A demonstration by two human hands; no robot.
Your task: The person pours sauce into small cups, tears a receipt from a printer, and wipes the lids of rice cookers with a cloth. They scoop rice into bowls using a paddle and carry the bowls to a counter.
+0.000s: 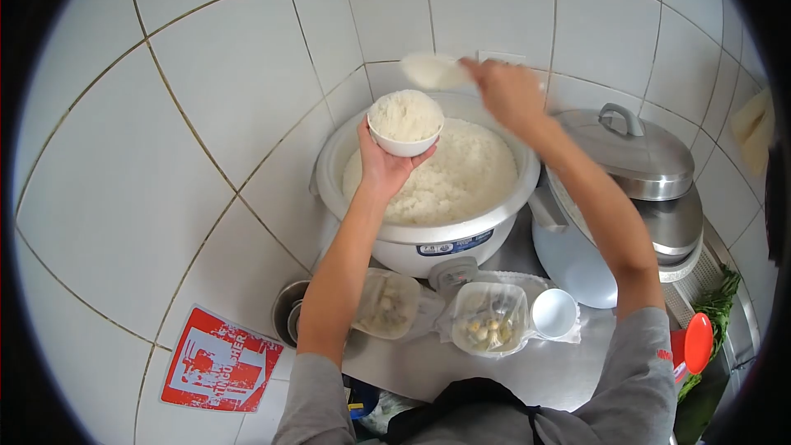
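Head view: left hand (387, 168) cups bowl (404, 147), right hand (505, 92) grips paddle (432, 71).

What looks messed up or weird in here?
The red sign on the tiled wall, at lower left, looks damaged: its picture and letters are patchy, as if print had worn off. I can't see any spill around the left hand or its heaped bowl of rice.

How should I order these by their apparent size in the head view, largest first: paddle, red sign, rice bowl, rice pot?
1. Rice pot
2. Red sign
3. Rice bowl in the left hand
4. Paddle in the right hand; blurred, but still looking smallest
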